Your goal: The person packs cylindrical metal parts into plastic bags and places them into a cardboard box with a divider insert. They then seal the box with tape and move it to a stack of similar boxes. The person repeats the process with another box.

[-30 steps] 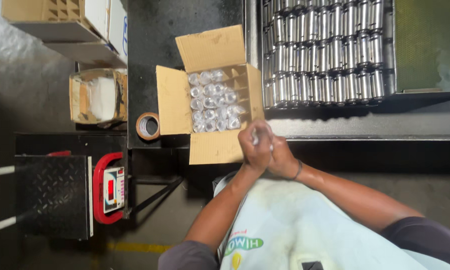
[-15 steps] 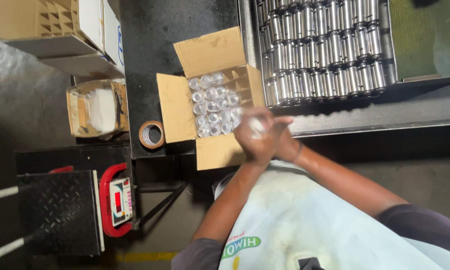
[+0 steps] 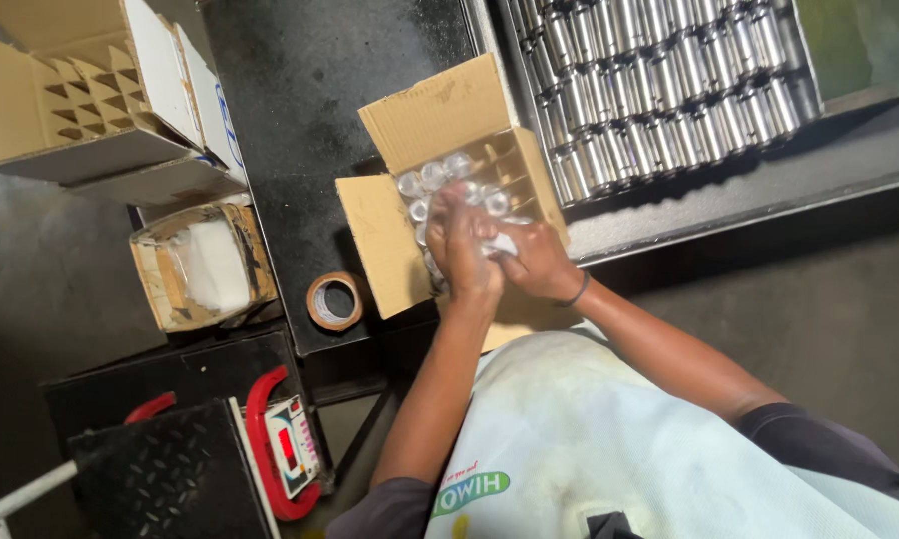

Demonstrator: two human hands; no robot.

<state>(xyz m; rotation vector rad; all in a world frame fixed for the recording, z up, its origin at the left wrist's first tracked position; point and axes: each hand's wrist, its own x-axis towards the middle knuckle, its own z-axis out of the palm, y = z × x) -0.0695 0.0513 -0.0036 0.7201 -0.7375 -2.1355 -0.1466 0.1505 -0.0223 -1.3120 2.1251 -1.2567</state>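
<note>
**Hands down in the carton**

Hands have dropped from above the near edge into the open cardboard box (image 3: 449,190) — a second ago they were clasped over its corner. The left hand (image 3: 462,248) presses on the wrapped silver cylinders (image 3: 434,178); the right hand (image 3: 531,260) closes its grip on a pale wrapped piece (image 3: 501,243). Box sits on the black table (image 3: 299,110), tape roll (image 3: 334,300) beside, racked cans (image 3: 659,80) beyond.

One head-worn camera looks steeply down from above the person's chest, fairly close, onto the open cardboard box (image 3: 449,190) on the dark surface (image 3: 309,90).
</note>
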